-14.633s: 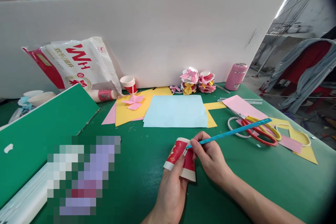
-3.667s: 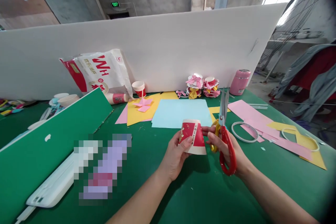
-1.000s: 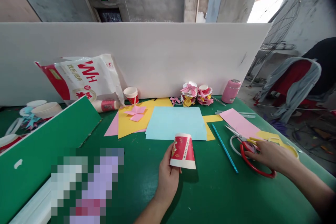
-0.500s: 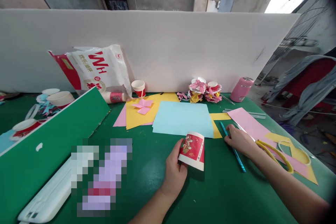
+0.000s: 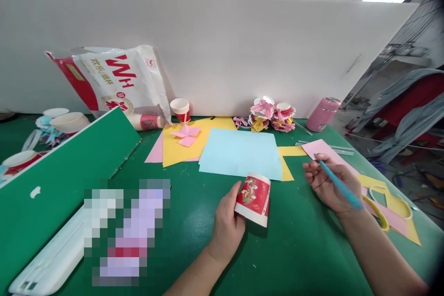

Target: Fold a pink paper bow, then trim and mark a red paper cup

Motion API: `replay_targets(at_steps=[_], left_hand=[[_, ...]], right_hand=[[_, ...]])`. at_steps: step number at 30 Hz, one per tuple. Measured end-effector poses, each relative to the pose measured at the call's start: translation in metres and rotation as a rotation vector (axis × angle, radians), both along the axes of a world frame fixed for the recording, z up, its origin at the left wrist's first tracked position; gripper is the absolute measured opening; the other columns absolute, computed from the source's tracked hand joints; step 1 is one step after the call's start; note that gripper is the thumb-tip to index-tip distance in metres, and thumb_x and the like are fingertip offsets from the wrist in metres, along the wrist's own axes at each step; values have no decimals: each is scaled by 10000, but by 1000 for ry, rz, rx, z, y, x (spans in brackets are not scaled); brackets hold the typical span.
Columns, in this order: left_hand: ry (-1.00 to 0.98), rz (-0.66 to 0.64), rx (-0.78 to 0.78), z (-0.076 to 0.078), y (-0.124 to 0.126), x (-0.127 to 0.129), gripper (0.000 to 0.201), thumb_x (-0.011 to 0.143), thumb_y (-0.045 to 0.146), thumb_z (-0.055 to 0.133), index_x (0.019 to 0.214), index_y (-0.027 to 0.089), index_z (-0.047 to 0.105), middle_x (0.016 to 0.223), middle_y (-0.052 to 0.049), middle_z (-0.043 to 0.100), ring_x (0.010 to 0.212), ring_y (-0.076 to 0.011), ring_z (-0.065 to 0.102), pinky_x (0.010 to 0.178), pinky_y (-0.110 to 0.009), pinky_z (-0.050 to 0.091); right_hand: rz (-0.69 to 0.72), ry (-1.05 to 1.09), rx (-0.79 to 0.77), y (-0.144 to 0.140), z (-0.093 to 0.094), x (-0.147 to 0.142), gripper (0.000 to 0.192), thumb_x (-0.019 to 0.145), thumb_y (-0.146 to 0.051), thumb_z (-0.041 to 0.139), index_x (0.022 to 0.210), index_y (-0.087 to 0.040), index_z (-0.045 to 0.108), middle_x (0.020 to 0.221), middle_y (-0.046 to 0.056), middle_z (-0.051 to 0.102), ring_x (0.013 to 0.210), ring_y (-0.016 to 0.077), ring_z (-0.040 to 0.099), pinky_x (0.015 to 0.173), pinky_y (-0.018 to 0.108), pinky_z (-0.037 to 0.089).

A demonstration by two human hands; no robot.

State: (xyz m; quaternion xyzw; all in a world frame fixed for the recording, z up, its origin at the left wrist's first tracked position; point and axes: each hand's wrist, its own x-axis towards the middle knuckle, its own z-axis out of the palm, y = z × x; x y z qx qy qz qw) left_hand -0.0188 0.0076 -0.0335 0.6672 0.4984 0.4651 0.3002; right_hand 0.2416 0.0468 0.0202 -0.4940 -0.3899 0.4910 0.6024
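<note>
My left hand (image 5: 227, 222) is closed around the side of a red and white printed paper cup (image 5: 254, 198), tilted with its wide cream rim towards me. The cup is held above the green table, just in front of a stack of light blue paper (image 5: 241, 152). To the right, my right hand (image 5: 329, 182) is raised with the palm partly turned up. A slim blue pencil (image 5: 338, 182) lies across it, pinched near the end by thumb and fingers. Yellow-handled scissors (image 5: 378, 212) rest beyond that wrist on pink paper (image 5: 321, 148), partly hidden by my forearm.
A green board (image 5: 69, 162) slants across the left, with paper cups behind it. A plastic bag (image 5: 128, 83) leans on the white partition (image 5: 215, 51). Crafted paper flowers (image 5: 262, 113) and a pink bottle (image 5: 323, 113) stand at the back. A white tool (image 5: 45, 259) lies front left.
My right hand has lifted the blue pencil off the table and turned palm up. The left hand keeps the cup nearly still. The view has tipped slightly downward.
</note>
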Motion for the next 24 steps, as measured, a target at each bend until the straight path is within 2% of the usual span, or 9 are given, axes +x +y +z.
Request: replay_targets(at_steps=[2, 4, 8, 11, 15, 17, 21, 24], left_hand=[[12, 4, 14, -1, 0, 0, 501, 766, 89, 458, 1257, 180, 497, 1183, -120, 622, 1036, -248, 595, 849, -347, 483], [39, -1, 38, -3, 0, 0, 504, 766, 81, 448, 1261, 166, 490, 1186, -129, 618, 1036, -246, 593, 843, -340, 482], [133, -9, 100, -2, 0, 0, 495, 784, 94, 440, 1275, 154, 471, 1181, -140, 618, 1021, -255, 597, 824, -334, 477], [221, -50, 173, 3, -2, 0, 504, 801, 107, 435, 1301, 168, 434, 1121, -136, 642, 951, -256, 614, 797, -352, 469], [252, -91, 208, 7, -4, 2, 506, 808, 122, 448, 1306, 205, 415, 1018, -116, 661, 859, -244, 612, 759, -359, 461], [178, -64, 153, 8, -5, 4, 506, 812, 134, 457, 1308, 214, 396, 1043, -118, 636, 886, -239, 597, 765, -352, 460], [-106, 45, -46, 15, -8, 7, 434, 814, 216, 508, 1240, 211, 428, 1136, -124, 541, 867, -206, 559, 758, -328, 462], [-351, -17, -213, 24, -11, 12, 178, 827, 288, 499, 963, 202, 576, 1031, -91, 550, 854, -196, 525, 712, -292, 453]], right_hand=[[-16, 87, -3, -3, -1, -7, 112, 772, -329, 445, 835, -288, 528, 840, 30, 662, 1008, 236, 587, 713, 345, 476], [-13, 179, -10, -7, -4, -20, 98, 764, -323, 522, 858, -296, 526, 976, 23, 677, 1112, 231, 541, 730, 332, 486], [64, 244, -39, -19, -11, -55, 232, 731, -326, 690, 825, -283, 482, 965, 9, 702, 1043, 233, 592, 758, 328, 484], [147, 248, -34, -28, -17, -79, 343, 674, -374, 754, 818, -255, 468, 1099, 52, 662, 1052, 257, 585, 860, 391, 455], [260, 287, -68, -34, -19, -94, 406, 637, -360, 779, 832, -250, 441, 1080, 56, 662, 942, 262, 631, 780, 386, 498], [267, 299, -58, -35, -18, -93, 410, 632, -322, 781, 832, -253, 430, 1080, 48, 660, 930, 260, 634, 751, 367, 504], [238, 373, 23, -34, -13, -81, 395, 623, -320, 763, 840, -265, 437, 1185, 51, 612, 1049, 282, 582, 859, 414, 446], [218, 418, 41, -34, -10, -70, 355, 637, -328, 735, 839, -273, 448, 1210, 45, 600, 1100, 300, 552, 915, 462, 395]])
